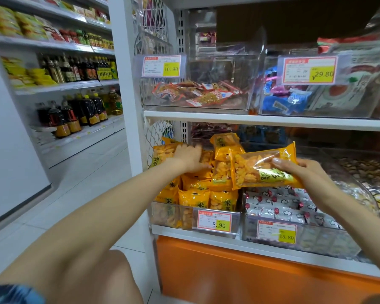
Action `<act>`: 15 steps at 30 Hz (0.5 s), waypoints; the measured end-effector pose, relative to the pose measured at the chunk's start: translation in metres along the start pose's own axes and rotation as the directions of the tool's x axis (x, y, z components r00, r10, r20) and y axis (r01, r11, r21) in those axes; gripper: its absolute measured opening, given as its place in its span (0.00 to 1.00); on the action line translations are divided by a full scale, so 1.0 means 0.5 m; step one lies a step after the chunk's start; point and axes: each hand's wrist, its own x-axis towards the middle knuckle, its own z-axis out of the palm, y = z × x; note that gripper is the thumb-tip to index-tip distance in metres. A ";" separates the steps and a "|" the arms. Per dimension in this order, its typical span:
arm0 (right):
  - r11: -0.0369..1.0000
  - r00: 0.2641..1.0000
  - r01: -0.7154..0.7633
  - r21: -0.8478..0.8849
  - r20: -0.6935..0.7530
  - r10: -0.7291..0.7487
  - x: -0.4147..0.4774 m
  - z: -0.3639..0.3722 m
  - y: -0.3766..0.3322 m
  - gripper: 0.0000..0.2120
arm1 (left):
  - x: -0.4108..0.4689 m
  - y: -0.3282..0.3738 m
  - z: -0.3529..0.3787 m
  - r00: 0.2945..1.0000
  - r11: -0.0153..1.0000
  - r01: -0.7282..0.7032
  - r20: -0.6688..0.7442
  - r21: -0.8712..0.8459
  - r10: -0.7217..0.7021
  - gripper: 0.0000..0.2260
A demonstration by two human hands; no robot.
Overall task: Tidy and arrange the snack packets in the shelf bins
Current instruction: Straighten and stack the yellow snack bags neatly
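- Bare and smooth, the left forearm (92, 216) runs from the lower left of the frame up to the shelf.
- White shelving (250, 118) fills the right half, and its flat boards carry hard, clear plastic bins.
- Along the bottom right, a glossy orange panel (250, 270) closes the base.
- At lower centre, a clear bin (171, 213) is packed with crinkly yellow packets (223, 200). They are rectangular, with see-through windows showing knobbly orange pieces.
- Just to its right, a second bin (316, 235) holds small grey-white pillow packets (279, 205).
- Right of centre, one held packet (257, 170) of the yellow kind lies crosswise above the seam between the two bins.
- The right hand (303, 172) grips the held packet's right end, with the thumb on top and the fingers curled beneath.
- The left hand (188, 157) lies palm down on the packets at the first bin's back left, fingers stretched flat and clasping nothing.
- A red-bordered price tag (214, 220) reading 8.90 sits on that bin's front.
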 end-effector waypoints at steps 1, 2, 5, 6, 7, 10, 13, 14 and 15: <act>1.000 1.000 0.002 0.003 -0.001 -0.002 0.001 0.000 0.000 0.10 | 0.008 0.008 0.005 0.999 0.999 0.022 0.048 0.026 -0.023 0.34; 1.000 1.000 0.004 0.007 0.002 -0.004 0.002 0.000 0.000 0.09 | 0.015 0.013 0.008 0.996 0.998 0.038 0.084 0.042 -0.041 0.36; 1.000 1.000 0.001 0.006 -0.003 -0.001 0.008 -0.004 0.004 0.12 | 0.032 0.021 0.006 0.987 0.996 0.077 0.138 0.050 -0.084 0.37; 1.000 1.000 -0.004 0.002 -0.008 0.004 0.010 -0.006 0.005 0.14 | 0.034 0.021 0.005 0.983 0.995 0.091 0.158 0.047 -0.098 0.38; 1.000 1.000 -0.009 -0.001 -0.011 0.009 0.012 -0.007 0.007 0.14 | 0.037 0.020 0.005 0.978 0.994 0.103 0.179 0.031 -0.107 0.39; 1.000 1.000 -0.009 0.000 -0.005 0.009 0.012 -0.011 0.011 0.14 | 0.042 0.006 0.012 0.974 0.990 0.128 0.195 -0.062 -0.114 0.41; 1.000 1.000 -0.004 0.010 -0.004 0.004 0.013 -0.012 0.013 0.15 | 0.039 -0.004 0.025 0.986 0.985 0.126 0.127 -0.121 -0.111 0.42; 1.000 1.000 0.001 0.020 -0.007 -0.001 0.013 -0.012 0.013 0.18 | 0.039 -0.005 0.028 0.989 0.980 0.130 0.096 -0.151 -0.116 0.42; 0.999 1.000 0.007 0.034 -0.007 -0.007 0.015 -0.012 0.013 0.24 | 0.038 -0.004 0.030 0.989 0.971 0.141 0.063 -0.194 -0.131 0.40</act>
